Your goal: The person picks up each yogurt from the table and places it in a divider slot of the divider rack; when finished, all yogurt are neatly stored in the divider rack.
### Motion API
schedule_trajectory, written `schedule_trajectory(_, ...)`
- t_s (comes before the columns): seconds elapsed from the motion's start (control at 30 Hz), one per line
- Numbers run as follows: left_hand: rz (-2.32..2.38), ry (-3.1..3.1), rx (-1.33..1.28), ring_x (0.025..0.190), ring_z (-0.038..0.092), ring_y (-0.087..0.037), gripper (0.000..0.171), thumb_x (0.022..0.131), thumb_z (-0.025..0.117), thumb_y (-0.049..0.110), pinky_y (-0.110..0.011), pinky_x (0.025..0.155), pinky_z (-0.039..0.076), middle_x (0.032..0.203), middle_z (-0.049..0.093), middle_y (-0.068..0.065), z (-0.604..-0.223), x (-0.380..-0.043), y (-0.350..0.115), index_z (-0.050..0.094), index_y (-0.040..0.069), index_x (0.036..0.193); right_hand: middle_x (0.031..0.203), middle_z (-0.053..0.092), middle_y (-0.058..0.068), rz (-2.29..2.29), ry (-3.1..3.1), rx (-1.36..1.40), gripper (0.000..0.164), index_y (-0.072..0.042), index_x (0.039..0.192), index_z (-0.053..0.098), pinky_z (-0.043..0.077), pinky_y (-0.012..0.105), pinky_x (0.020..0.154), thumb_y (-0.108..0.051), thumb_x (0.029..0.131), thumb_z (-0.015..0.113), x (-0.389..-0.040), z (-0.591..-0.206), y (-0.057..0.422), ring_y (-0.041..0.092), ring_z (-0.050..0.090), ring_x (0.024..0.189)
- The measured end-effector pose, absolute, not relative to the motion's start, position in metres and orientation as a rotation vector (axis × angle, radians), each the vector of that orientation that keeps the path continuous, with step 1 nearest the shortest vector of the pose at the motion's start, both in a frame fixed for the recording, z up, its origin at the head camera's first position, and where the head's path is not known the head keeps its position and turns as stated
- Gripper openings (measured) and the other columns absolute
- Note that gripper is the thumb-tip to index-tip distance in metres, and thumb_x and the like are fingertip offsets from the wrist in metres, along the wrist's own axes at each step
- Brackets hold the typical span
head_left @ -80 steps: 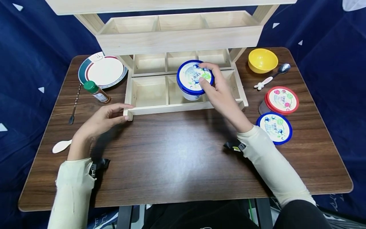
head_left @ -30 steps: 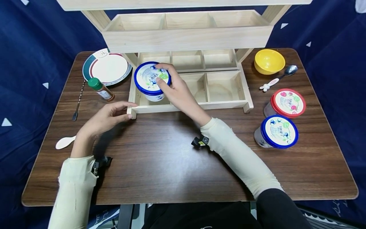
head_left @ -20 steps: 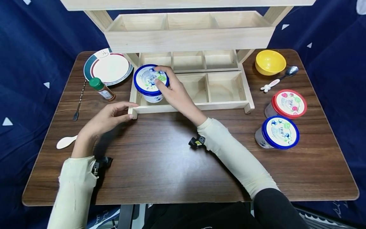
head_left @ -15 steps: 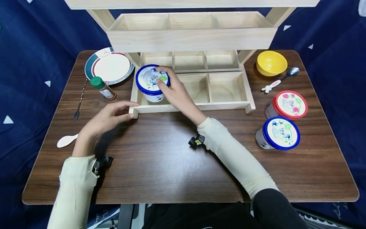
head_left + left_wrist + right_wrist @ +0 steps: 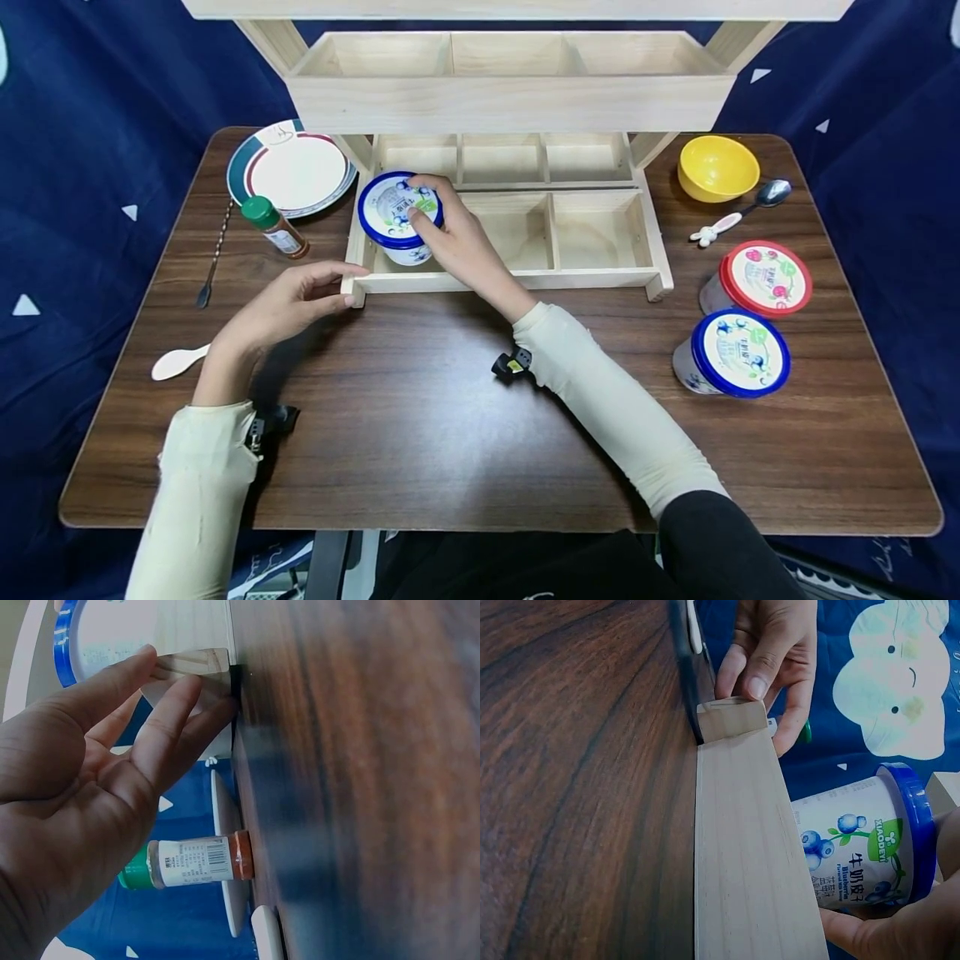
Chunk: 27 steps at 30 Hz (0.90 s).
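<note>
My right hand grips a white tub with a blue lid and blueberry pictures. The tub is at the front left compartment of the pale wooden rack; in the right wrist view its lower part is partly hidden by the front board, so I cannot tell whether it touches the bottom. With thumb and fingers my left hand pinches the rack's front left corner, a wooden end post in the left wrist view. A green-capped spice jar leans near that hand.
At left lie stacked plates, a twisted-handle stirrer and a white spoon. On the right are a yellow bowl, a spoon with a rabbit handle, a red-lidded tub and another blue-lidded tub.
My right hand has carried the blue-lidded tub leftward from the middle compartment to the left one, then dipped slightly. The left hand keeps its hold on the corner. The head view has shifted a little.
</note>
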<state>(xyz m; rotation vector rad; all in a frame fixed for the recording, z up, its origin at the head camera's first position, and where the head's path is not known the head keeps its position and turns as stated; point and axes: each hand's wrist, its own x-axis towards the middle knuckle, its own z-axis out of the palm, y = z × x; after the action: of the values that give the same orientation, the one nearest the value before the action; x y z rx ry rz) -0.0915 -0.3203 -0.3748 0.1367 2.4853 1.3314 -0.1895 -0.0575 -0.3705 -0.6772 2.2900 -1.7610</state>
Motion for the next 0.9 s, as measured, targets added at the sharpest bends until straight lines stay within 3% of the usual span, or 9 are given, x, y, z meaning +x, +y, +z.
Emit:
schedule_trajectory(0.17,1.312,2.482,0.138,0.12,0.06,-0.012,0.04,0.11,0.065,0.008,-0.018,0.093,0.048,0.145,0.064,-0.015,-0.375,-0.09,-0.322,0.065,0.012,0.15,0.159,0.051,0.014,-1.694,2.303,-0.713,0.045,-0.013,0.157,0.05,0.049,0.039,0.107,-0.022,0.113,0.056,-0.192,-0.373,-0.062,0.026,0.056,0.136)
schedule_trajectory(0.3,1.33,2.469,0.159,0.121,0.061,-0.011,0.041,0.11,0.064,0.007,-0.018,0.093,0.049,0.146,0.063,-0.017,-0.375,-0.09,-0.322,0.064,0.01,0.151,0.162,0.049,0.016,-1.598,2.39,-0.799,0.047,-0.009,0.157,0.05,0.039,0.034,0.117,-0.021,0.113,0.057,-0.193,-0.374,-0.064,0.026,0.048,0.145)
schedule_trajectory(0.5,1.361,2.47,0.141,0.114,0.063,-0.011,0.039,0.11,0.064,0.004,-0.02,0.09,0.051,0.14,0.066,-0.015,-0.374,-0.092,-0.318,0.066,0.011,0.148,0.173,0.033,0.019,-1.458,2.554,-0.848,0.045,-0.011,0.157,0.053,0.025,0.045,0.128,-0.021,0.114,0.055,-0.192,-0.374,-0.062,0.024,0.025,0.163)
schedule_trajectory(0.63,1.346,2.483,0.146,0.114,0.062,-0.013,0.04,0.11,0.064,0.005,-0.021,0.09,0.05,0.141,0.066,-0.015,-0.373,-0.093,-0.316,0.066,0.011,0.149,0.176,0.026,0.018,-1.395,2.637,-0.854,0.046,-0.013,0.158,0.052,0.032,0.054,0.125,-0.022,0.113,0.057,-0.189,-0.372,-0.057,0.028,0.029,0.161)
schedule_trajectory(0.9,1.292,2.523,0.132,0.112,0.059,-0.013,0.04,0.11,0.066,0.009,-0.021,0.088,0.048,0.142,0.064,-0.013,-0.373,-0.091,-0.317,0.065,0.011,0.149,0.177,0.025,0.017,-1.397,2.741,-0.92,0.045,-0.012,0.155,0.052,0.032,0.043,0.125,-0.025,0.112,0.058,-0.188,-0.371,-0.037,0.029,0.032,0.16)
